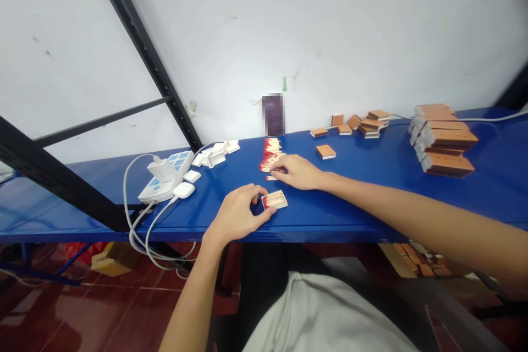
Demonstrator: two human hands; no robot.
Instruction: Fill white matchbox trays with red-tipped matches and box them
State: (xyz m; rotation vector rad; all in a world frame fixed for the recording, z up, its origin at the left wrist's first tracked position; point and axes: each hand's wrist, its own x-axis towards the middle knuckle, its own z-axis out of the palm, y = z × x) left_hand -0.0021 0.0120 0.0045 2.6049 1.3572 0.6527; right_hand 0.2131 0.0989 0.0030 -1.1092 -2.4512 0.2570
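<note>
My left hand (239, 213) grips a small open matchbox tray (275, 199) filled with red-tipped matches, near the front edge of the blue shelf (363, 198). My right hand (297, 171) rests just behind it, fingers curled and pinching at matches at the near end of a loose pile of matches (271, 154) spread on the shelf. One match lies by its fingertips.
Empty white trays (216, 155) lie left of the pile, beside a white power strip (167, 176) with plugs and cables. Orange matchboxes (325, 151) lie scattered behind; stacks (445, 140) stand at the right. A black diagonal frame bar (144, 49) crosses the left.
</note>
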